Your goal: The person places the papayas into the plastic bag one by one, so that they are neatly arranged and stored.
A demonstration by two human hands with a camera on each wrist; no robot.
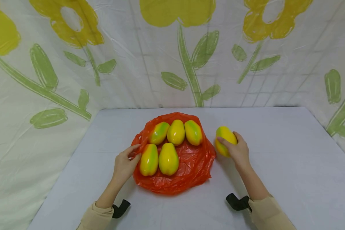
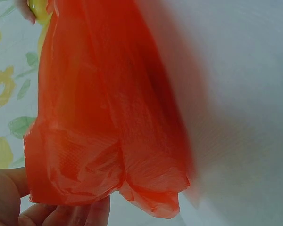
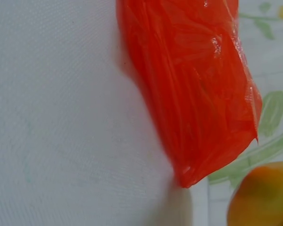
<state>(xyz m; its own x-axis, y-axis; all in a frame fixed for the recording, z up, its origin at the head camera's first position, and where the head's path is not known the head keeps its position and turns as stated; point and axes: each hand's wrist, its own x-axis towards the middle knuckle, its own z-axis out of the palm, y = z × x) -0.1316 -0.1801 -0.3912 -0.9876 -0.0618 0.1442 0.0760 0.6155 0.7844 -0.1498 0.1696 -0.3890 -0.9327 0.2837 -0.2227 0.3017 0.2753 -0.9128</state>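
A red plastic bag (image 1: 187, 163) lies spread with its mouth facing up, and several yellow-green papayas (image 1: 168, 159) sit in it in two rows. At the bag's left side, my left hand (image 1: 125, 163) pinches its rim between thumb and fingers; the left wrist view shows the bag's edge (image 2: 75, 183) between them. Just right of the bag, my right hand (image 1: 238, 149) grips another papaya (image 1: 223, 140), apart from the bag. The right wrist view catches part of this papaya (image 3: 264, 197) low at the right, but not the fingers.
Everything rests on a white-covered table (image 1: 287, 166). Behind it hangs a pale curtain (image 1: 118, 86) printed with yellow flowers and green stems. Black wrist mounts (image 1: 237, 202) stick out near both sleeves.
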